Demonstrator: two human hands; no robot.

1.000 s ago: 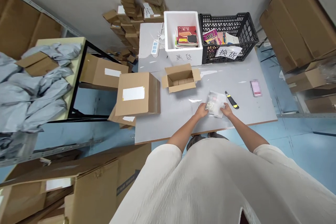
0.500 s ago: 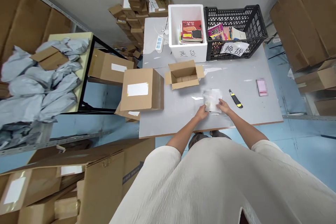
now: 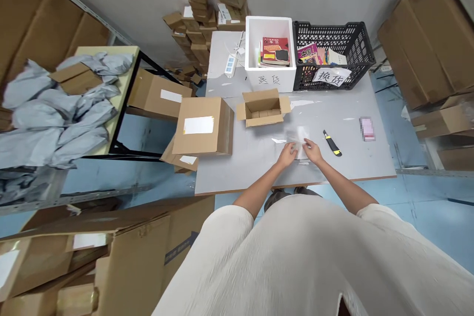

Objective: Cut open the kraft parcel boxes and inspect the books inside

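A clear plastic bag lies near the front edge of the grey table, with whitish sheets or packaging under it. My left hand pinches the plastic from the left. On the right side of it, my right hand also pinches the film, close to my left fingertips. A black and yellow utility knife rests on the table to the right of my right hand. Beyond the bag stands a small open carton with brown contents inside.
A closed carton stands at the table's left. At the back are a white foam box and a black crate, both holding books. A pink item lies at the right. Grey parcels fill the left rack.
My hands have drawn closer together over the bag, and the plastic is now bunched between their fingers. The view has shifted slightly.
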